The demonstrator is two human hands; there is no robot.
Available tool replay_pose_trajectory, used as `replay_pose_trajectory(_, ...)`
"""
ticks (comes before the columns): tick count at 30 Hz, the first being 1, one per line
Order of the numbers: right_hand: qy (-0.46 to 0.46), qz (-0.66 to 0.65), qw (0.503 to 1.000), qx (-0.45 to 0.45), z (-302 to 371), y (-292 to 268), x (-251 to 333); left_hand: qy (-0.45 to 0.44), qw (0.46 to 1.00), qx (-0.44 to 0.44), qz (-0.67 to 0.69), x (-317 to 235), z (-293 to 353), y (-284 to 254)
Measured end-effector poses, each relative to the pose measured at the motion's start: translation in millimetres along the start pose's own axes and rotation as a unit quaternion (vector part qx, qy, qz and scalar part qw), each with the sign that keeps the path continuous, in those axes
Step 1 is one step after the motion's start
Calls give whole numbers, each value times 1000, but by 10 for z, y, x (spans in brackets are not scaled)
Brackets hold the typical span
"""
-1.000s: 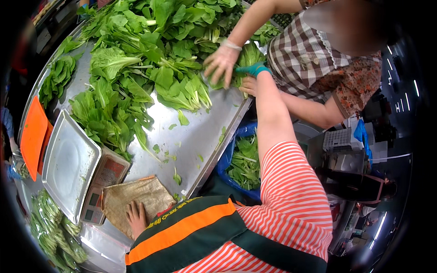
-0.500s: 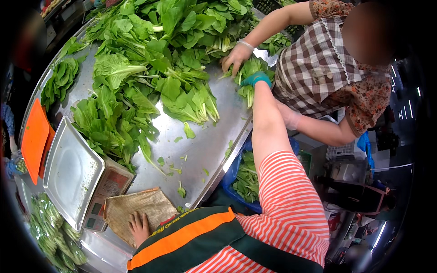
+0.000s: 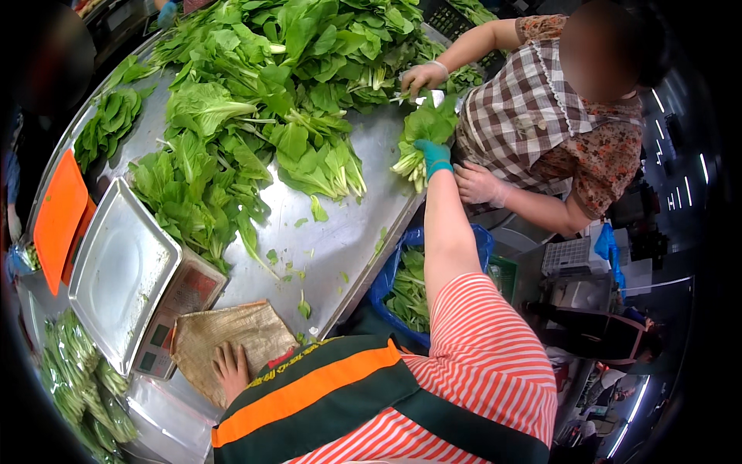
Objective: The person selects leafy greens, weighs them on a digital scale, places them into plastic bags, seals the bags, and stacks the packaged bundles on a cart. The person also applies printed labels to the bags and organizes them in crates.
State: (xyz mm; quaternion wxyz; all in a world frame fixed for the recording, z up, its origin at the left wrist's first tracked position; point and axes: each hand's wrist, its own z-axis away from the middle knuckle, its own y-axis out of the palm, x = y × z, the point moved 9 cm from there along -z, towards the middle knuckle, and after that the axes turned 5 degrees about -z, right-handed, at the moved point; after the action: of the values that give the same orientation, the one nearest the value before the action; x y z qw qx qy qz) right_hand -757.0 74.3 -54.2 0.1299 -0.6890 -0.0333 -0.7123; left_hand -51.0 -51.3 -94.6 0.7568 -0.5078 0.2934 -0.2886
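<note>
My right hand point(image 3: 435, 157), in a teal glove, is closed round a bunch of leafy greens point(image 3: 430, 124) at the table's right edge. The pale stem ends of the bunch stick out to the left below my fingers. Down at the near edge, my bare left hand point(image 3: 230, 370) lies with its fingers stretched out on a worn brown sheet point(image 3: 212, 339). Next to that sheet stands a weighing scale with a metal pan point(image 3: 124, 271). A big heap of loose greens point(image 3: 255, 85) covers the far part of the metal table point(image 3: 355, 240).
Across the right edge stands a co-worker in a checked apron point(image 3: 518, 116), gloved hands close to my bunch. Below my right arm, a blue-lined container point(image 3: 408, 290) holds more greens. An orange board point(image 3: 58, 220) and bagged green vegetables point(image 3: 73, 379) are at the left.
My right hand has drawn the bunch slightly nearer and turned it, stems now pointing lower left. The co-worker's far hand has moved off the bunch; the other has come out from behind my arm.
</note>
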Motion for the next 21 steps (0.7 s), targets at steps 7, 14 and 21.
replay_pose_trajectory(7, 157, -433, 876, 144, 1194, 437, 70, 28, 942, -122, 312, -258, -139, -1262)
replay_pose_trajectory(14, 178, -318, 800, 477, 3033, 1855, 706, 74, 666, 92, 736, -748, -1132, -1303)
replay_pose_trajectory(21, -387, -47, 679, 623, 4312, 2574, 1707, 269, 891, -174, 321, -445, -814, -2073)
